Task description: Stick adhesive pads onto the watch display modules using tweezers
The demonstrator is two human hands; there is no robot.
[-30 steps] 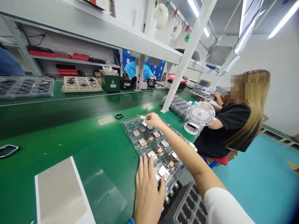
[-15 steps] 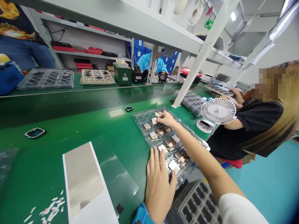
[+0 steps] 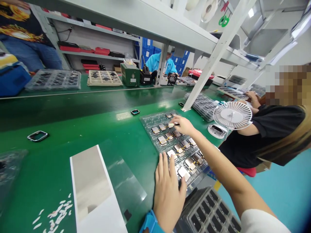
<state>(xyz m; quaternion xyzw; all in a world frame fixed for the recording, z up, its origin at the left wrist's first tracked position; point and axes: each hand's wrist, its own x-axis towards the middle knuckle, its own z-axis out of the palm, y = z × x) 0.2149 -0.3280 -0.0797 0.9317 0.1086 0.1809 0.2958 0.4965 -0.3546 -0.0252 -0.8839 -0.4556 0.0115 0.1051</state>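
A clear plastic tray (image 3: 152,121) holds rows of small square metallic parts (image 3: 179,148) with orange tabs. My left hand (image 3: 168,191) lies flat along the tray's near left edge, fingers stretched out, a blue band (image 3: 152,221) on the wrist. My right hand (image 3: 183,125) reaches across to the tray's far rows, its fingers pinched together. Something small and white (image 3: 171,125) shows at those fingertips; whether it is held or worn on a finger, I cannot make out. The forearm covers some parts on the tray's right side.
A grey-and-white sheet (image 3: 93,181) and white strips (image 3: 59,215) lie to the left. Watch-like frames (image 3: 37,136) dot the green bench (image 3: 97,123). A white post (image 3: 213,61) and fan (image 3: 232,115) stand right, near a seated person. Stacked trays (image 3: 209,210) sit below the bench edge.
My right hand has moved right and slightly nearer over the tray, away from the farthest row. My left hand stays at the tray's edge. The whole view has shifted slightly.
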